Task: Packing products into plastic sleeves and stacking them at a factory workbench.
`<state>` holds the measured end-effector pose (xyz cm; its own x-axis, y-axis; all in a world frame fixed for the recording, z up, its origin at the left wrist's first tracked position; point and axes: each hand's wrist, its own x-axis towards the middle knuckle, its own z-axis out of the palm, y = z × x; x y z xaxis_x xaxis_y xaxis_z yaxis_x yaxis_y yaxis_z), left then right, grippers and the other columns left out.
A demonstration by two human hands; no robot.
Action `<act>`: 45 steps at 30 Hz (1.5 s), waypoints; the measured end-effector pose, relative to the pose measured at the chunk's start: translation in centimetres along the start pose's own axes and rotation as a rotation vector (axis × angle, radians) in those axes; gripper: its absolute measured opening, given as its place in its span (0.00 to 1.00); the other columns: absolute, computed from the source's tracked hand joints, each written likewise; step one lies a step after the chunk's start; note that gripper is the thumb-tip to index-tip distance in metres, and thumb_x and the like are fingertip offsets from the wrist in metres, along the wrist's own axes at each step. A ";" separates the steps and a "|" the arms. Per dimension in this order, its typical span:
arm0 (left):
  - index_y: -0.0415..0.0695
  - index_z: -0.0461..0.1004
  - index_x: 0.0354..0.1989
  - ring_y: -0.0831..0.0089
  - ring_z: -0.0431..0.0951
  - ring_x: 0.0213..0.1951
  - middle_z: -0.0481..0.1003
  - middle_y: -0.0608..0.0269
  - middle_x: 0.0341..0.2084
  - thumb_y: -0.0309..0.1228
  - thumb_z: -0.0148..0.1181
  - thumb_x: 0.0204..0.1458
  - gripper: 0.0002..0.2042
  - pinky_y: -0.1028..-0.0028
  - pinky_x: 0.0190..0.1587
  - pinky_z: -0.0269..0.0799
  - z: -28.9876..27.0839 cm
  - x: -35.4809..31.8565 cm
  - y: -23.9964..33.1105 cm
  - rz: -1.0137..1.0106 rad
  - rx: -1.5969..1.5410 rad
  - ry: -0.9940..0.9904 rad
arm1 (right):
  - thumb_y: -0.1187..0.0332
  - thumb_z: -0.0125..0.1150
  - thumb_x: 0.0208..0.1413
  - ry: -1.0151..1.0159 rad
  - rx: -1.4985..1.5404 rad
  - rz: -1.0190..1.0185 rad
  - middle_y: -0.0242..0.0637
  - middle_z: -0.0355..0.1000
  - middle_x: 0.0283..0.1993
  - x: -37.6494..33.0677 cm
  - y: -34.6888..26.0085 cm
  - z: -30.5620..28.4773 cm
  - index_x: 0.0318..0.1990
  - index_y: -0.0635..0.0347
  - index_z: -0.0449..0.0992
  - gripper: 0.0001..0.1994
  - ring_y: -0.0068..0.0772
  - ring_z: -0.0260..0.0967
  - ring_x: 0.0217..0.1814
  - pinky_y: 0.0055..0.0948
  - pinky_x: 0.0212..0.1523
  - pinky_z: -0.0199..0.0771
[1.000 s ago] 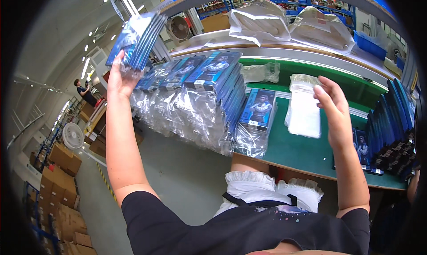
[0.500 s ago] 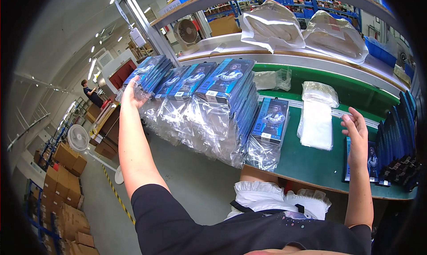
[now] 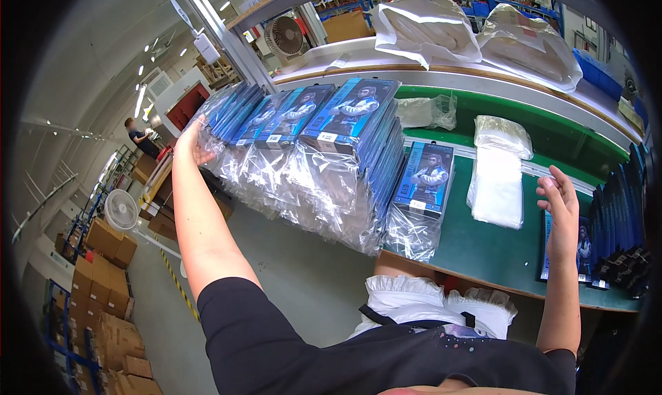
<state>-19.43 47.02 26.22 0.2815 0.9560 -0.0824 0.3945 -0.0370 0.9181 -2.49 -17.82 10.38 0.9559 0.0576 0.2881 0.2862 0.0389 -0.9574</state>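
Note:
Against the outer side of the leftmost stack of flat blue boxes in clear plastic bags (image 3: 231,109) rests my left hand (image 3: 191,145). Its thumb points away from the stretched fingers, whose tips are partly hidden by the plastic. Boxes in this stack lean and fan out. More bagged blue boxes (image 3: 352,116) stand in tall stacks beside it, loose bag ends hanging toward me. My right hand (image 3: 563,212) hovers open above the bench's right side, holding nothing. It is nearest to a row of unbagged blue boxes (image 3: 617,216) standing on edge.
A shorter bagged box pile (image 3: 424,178) sits on the green bench (image 3: 483,257). Behind it lie a pile of clear plastic bags (image 3: 498,181) and a crumpled bag (image 3: 427,111). White sacks (image 3: 427,29) fill the shelf above. A floor fan (image 3: 121,210) and cartons (image 3: 110,278) stand left.
My left hand has slid slightly left and lower along the leftmost stack, whose boxes now look more fanned out. My right hand keeps almost the same pose. The whole view has shifted a little.

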 end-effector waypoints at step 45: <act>0.45 0.73 0.51 0.55 0.61 0.60 0.67 0.49 0.54 0.53 0.49 0.56 0.25 0.50 0.61 0.50 6.1 -5.8 -0.9 1.116 0.657 1.122 | 0.60 0.54 0.59 0.029 -0.047 0.139 0.29 0.71 0.42 -1.5 4.2 -1.3 0.52 0.61 0.71 0.18 0.17 0.64 0.44 0.18 0.44 0.60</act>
<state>-16.09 39.73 23.46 0.0575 0.0959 0.9937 0.7946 -0.6071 0.0126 -2.64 -19.02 5.87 0.9879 0.0299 0.1522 0.1527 -0.0145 -0.9882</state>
